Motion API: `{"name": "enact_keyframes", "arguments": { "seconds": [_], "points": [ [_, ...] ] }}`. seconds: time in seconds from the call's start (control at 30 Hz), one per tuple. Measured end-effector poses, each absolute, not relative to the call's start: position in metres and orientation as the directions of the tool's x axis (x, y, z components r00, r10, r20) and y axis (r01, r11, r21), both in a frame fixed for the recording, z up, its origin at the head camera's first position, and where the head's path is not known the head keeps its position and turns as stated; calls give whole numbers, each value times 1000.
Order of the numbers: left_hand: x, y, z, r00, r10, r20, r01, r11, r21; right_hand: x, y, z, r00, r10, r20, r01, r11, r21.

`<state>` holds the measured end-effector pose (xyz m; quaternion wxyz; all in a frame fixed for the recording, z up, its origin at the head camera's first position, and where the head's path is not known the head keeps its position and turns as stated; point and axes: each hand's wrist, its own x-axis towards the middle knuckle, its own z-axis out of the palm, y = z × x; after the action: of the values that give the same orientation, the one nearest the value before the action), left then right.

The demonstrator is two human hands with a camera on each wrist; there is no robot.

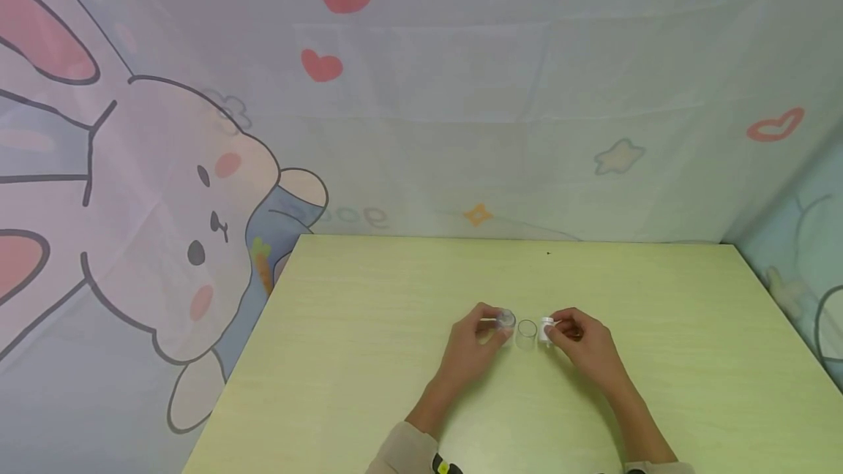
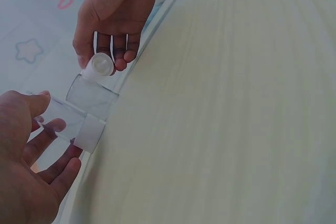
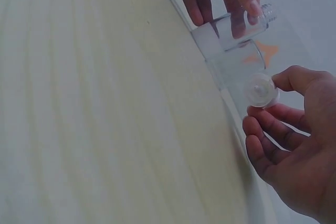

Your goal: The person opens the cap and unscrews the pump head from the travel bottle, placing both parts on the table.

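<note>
Over the middle of the table my left hand grips a small clear bottle between thumb and fingers. The bottle has a threaded open neck and a white band at its lower end. To the right, my right hand pinches a small white cap by its side; the right wrist view looks into the round end of this cap. Between the two hands a clear, open-topped cylinder stands upright on the table, with neither hand seen holding it.
The pale yellow-green table reaches back to a printed cloth hung behind it. A tiny dark speck lies near the back edge. At the far right a dark curved line shows beside the table.
</note>
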<state>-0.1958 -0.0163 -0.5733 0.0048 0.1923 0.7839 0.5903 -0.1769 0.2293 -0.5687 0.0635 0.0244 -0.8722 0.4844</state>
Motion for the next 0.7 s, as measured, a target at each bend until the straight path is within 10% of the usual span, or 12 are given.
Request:
{"name": "enact_keyframes", "arguments": {
  "seconds": [0.7],
  "points": [
    [-195, -15, -573, -931, 296, 212, 282, 216, 935, -176, 230, -565, -997, -4, 75, -66, 543, -837]
  ]
}}
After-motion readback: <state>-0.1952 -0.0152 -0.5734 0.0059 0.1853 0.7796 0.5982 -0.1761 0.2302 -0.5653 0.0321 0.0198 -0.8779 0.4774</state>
